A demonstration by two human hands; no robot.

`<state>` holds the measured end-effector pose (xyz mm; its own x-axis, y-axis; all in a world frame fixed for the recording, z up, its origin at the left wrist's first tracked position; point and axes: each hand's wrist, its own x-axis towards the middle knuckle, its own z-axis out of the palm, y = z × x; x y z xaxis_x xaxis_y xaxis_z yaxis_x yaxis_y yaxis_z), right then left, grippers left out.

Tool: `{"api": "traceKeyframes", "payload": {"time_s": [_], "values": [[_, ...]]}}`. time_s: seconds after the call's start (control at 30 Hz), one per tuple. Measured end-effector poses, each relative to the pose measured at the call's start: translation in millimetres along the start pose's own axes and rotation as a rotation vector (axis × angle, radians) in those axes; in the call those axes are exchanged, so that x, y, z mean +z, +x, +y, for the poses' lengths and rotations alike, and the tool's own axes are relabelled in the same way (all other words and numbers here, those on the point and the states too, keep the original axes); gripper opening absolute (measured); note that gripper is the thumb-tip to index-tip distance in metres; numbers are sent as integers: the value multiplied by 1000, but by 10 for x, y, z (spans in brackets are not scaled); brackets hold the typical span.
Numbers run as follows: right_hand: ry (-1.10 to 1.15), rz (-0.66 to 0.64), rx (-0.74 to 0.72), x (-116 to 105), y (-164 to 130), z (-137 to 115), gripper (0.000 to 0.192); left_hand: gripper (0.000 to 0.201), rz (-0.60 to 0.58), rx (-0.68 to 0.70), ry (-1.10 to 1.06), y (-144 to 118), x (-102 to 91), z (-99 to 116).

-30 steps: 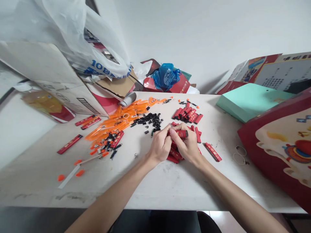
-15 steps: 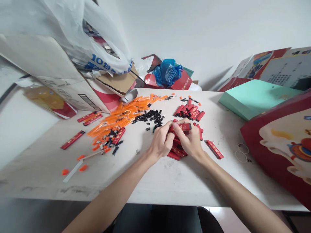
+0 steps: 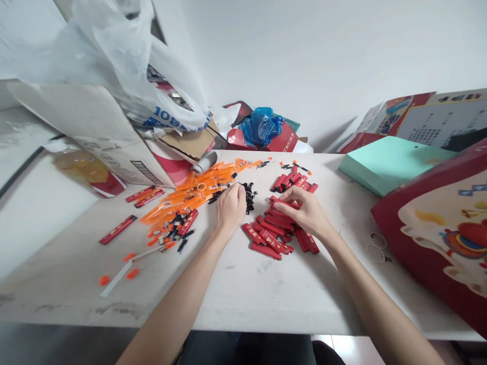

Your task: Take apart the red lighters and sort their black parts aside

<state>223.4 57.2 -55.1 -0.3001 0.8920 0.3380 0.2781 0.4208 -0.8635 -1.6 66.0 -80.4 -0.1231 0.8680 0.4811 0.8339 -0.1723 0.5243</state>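
Observation:
My left hand [image 3: 231,205] has its fingers curled down at the heap of small black plastic parts [image 3: 249,196]; its fingertips and anything in them are hidden. To the right, my right hand [image 3: 306,209] pinches a red lighter case [image 3: 282,204] between thumb and fingers, just over a pile of similar red cases. In front of that hand lie several more red lighter cases [image 3: 266,241], with gold print, loosely overlapping. Another cluster of red cases [image 3: 281,181] sits just behind it.
Orange clear lighter bodies [image 3: 205,182] spread across the left of the table [image 3: 236,299], with loose metal and black bits near them. Red cases [image 3: 117,229] lie farther left. A carton [image 3: 114,126], a plastic bag [image 3: 114,66], a mint-green box [image 3: 391,162] and a red bag [image 3: 429,243] flank the work area.
My hands have parted. The left moved left to the black parts; the right stays at the red cases. The single red case that lay right of the pile is gone from its spot.

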Motion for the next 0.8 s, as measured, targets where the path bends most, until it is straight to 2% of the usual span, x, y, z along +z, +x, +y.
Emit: {"api": "traceKeyframes", "payload": {"time_s": [0.17,0.3,0.43,0.67,0.8], "values": [[-274,-192,-123,2,-28,28,7,24,-49,20,100,28,106,-147],[-406,-241,-172,43,-38,30,10,19,-71,34,132,21,171,-234],[-426,-284,-211,65,-37,49,8,15,-65,50,135,15,195,-264],[-374,-271,-186,73,-46,22,12,11,-15,62,105,18,138,-195],[-369,-170,-157,-45,16,93,16,11,-29,103,49,25,133,-152]]}}
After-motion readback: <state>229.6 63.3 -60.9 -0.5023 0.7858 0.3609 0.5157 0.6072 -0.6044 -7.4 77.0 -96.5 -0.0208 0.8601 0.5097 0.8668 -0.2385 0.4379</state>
